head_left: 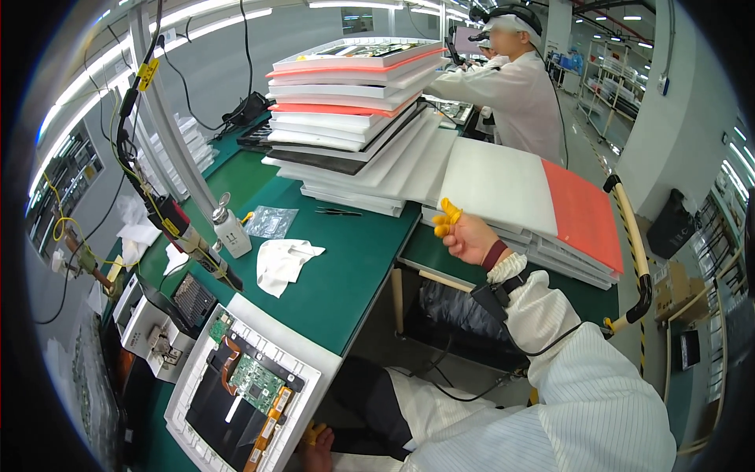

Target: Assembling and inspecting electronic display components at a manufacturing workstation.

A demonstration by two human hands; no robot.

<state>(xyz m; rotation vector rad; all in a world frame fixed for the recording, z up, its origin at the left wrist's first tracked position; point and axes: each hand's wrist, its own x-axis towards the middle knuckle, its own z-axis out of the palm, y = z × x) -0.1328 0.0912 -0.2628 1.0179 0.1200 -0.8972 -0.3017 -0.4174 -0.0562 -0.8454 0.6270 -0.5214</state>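
Note:
My right hand (pixel 470 236) is raised beside a stack of white foam sheets, with yellow finger cots on its fingertips. Its fingers are partly bent and apart, and nothing shows between them. A dark strap circles that wrist. Low in the view, my left hand (pixel 318 452), also with yellow cots, is at the right edge of a white foam tray (pixel 318 370); its fingers are mostly hidden. In the tray lies a black flat panel (pixel 224 409) with a green circuit board (pixel 258 381), an orange-brown ribbon cable (pixel 230 366) and an orange strip along one side.
A tall pile of foam trays (pixel 338 130) stands on the green table (pixel 346 259). Near it are tweezers (pixel 338 212), a clear bag (pixel 271 222), a white cloth (pixel 285 263) and a dispenser bottle (pixel 230 228). An electric screwdriver (pixel 189 236) hangs left. A person (pixel 523 94) works beyond.

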